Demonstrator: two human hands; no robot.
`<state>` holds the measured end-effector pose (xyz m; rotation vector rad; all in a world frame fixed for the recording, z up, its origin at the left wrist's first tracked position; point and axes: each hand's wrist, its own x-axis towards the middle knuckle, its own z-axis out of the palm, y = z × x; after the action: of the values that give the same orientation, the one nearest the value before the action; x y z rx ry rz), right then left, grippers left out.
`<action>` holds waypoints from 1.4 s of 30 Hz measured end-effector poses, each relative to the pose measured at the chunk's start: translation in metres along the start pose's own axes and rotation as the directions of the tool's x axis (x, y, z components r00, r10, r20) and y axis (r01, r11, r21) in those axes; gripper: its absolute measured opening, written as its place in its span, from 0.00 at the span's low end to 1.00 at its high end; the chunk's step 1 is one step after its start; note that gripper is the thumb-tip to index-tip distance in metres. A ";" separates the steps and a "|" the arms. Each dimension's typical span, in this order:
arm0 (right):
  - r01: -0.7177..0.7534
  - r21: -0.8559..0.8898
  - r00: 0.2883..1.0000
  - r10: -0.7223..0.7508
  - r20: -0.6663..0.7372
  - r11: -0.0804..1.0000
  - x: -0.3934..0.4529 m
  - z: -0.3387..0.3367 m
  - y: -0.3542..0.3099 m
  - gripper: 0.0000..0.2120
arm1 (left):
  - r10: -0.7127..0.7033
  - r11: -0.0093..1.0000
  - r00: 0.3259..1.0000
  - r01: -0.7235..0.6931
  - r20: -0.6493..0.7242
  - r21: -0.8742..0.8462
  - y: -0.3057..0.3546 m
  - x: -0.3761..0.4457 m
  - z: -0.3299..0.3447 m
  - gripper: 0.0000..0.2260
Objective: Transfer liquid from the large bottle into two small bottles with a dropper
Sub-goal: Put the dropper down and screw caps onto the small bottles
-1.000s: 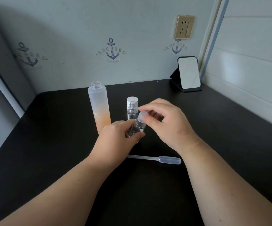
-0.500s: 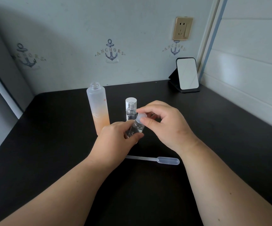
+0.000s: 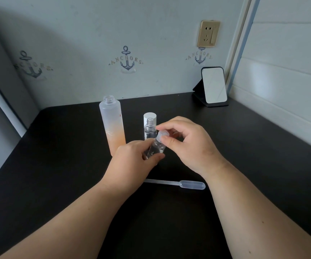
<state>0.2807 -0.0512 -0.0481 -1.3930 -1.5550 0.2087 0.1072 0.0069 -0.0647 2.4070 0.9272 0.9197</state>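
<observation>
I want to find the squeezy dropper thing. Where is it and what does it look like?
Look at the black table, in the gap between the person's two forearms, nearer than the bottles. The dropper lies flat there, untouched. It is the only thing lying down: a thin clear tube with a soft bulb at its right end.

Large bottle (image 3: 112, 126) upright at centre-left of the table (image 3: 57, 165). Just right of it, a cap (image 3: 150, 116) with an open small bottle (image 3: 149, 128) directly in front. Nearer still, second small bottle (image 3: 155, 148) tilted, between left hand (image 3: 132, 161) and right hand (image 3: 186, 144). Dropper (image 3: 177, 184) flat on the table, in front of the hands. Mirror (image 3: 214, 86) at back right, near the wall corner, below the socket (image 3: 208, 33).
</observation>
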 end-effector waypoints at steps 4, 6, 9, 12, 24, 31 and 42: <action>-0.003 0.002 1.000 0.003 0.003 1.000 0.000 0.000 0.000 0.12 | -0.014 1.000 1.000 0.014 0.009 0.007 -0.001 0.000 0.000 0.10; -0.001 0.021 1.000 0.000 0.005 1.000 -0.001 0.001 0.000 0.12 | -0.016 1.000 1.000 0.016 0.006 0.012 -0.001 0.000 0.000 0.09; -0.023 0.033 1.000 0.024 -0.014 0.999 0.000 0.003 0.001 0.11 | -0.030 0.999 1.000 0.030 0.002 0.010 -0.002 0.000 0.001 0.10; -0.058 0.018 0.997 0.059 -0.050 0.998 0.001 0.001 0.004 0.11 | -0.060 0.998 0.998 0.060 -0.018 0.012 -0.002 0.000 0.001 0.18; -0.241 -0.158 0.960 0.212 -0.182 0.958 0.039 -0.003 0.018 0.10 | -0.279 0.960 0.957 0.281 -0.079 0.017 -0.012 0.003 0.002 0.06; -0.296 -0.195 0.953 0.275 -0.130 0.935 0.050 -0.004 0.019 0.10 | -0.293 0.955 0.952 0.295 -0.089 0.011 -0.014 0.003 0.004 0.07; -0.478 -0.240 0.878 0.456 -0.143 0.845 0.052 -0.024 0.044 0.13 | -0.405 0.911 0.914 0.405 -0.007 0.081 -0.008 0.010 0.004 0.23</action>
<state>0.3354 -0.0049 -0.0382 -1.9674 -1.1813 0.2372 0.1122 0.0194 -0.0677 2.1527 1.4165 0.7220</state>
